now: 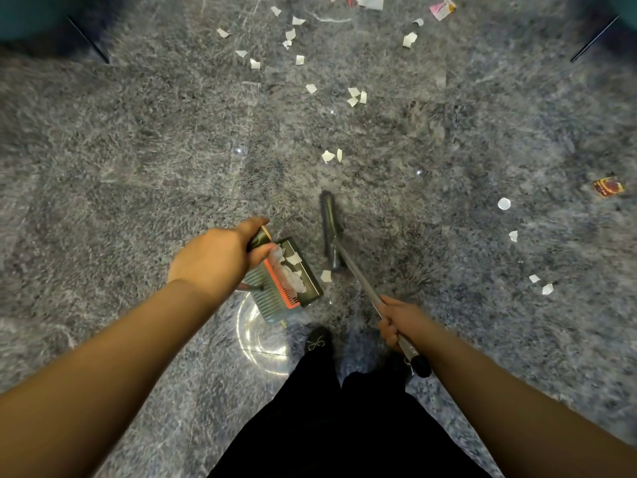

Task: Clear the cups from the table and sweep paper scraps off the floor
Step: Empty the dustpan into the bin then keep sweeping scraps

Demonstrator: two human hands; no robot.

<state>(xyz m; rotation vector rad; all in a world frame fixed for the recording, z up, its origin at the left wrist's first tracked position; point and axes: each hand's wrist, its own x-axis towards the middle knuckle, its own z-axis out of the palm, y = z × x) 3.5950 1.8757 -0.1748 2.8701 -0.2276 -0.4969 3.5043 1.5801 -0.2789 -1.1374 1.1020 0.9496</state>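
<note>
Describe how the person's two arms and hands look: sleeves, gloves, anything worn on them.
Both forearms are bare up to the frame edge, with no sleeves in view. The left hand and the right hand wear no gloves, and no rings, watch or bracelet are visible. Below, the person wears dark trousers.

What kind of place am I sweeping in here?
Probably an indoor public or office space, though I can't be sure: a polished grey stone floor reflecting a ceiling light, thin dark furniture legs at the top corners, and paper scraps scattered across it.
</note>
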